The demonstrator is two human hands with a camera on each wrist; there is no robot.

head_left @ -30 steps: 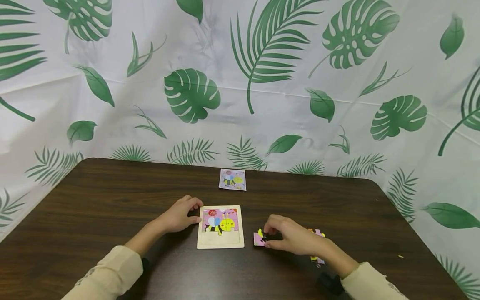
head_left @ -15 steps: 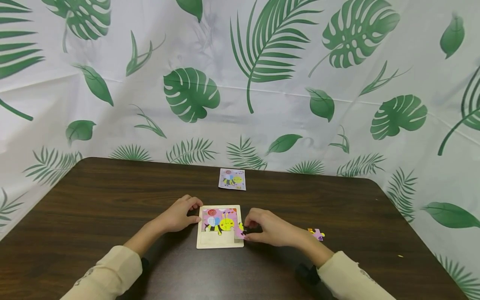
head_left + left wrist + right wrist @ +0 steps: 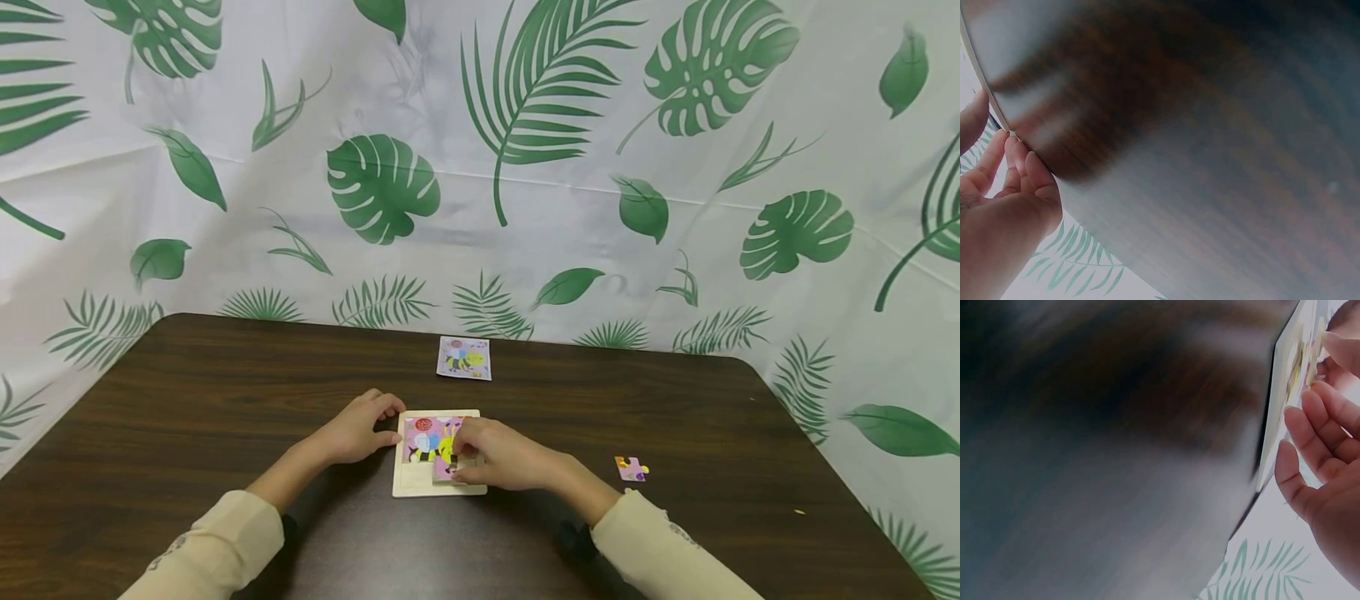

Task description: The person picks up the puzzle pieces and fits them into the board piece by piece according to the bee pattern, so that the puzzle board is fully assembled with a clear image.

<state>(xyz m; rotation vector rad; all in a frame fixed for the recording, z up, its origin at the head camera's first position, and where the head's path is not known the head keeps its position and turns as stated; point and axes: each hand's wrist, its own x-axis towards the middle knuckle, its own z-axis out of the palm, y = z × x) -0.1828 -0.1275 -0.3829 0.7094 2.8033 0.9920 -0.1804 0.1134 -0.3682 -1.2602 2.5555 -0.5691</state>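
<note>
A square wooden puzzle board (image 3: 414, 478) lies on the table in the head view, its upper part filled with a pink and yellow bee picture. Along the bottom its pale base shows bare. My right hand (image 3: 504, 455) pinches a pink puzzle piece (image 3: 443, 471) between thumb and fingers, over the lower middle of the board. My left hand (image 3: 358, 430) rests against the board's left side, thumb and fingertips touching the edge. Its fingertips meet the board's rim (image 3: 985, 81) in the left wrist view. The right hand covers part of the picture.
One loose puzzle piece (image 3: 632, 468) lies on the dark table (image 3: 225, 392) to the right. Behind the board is a small bee picture card (image 3: 464, 358). A leaf-patterned sheet (image 3: 570, 233) hangs behind the table.
My right hand has picked up the pink puzzle piece from the table and carried it left, first to the board's right side, then over its lower middle. The left hand stays put.
</note>
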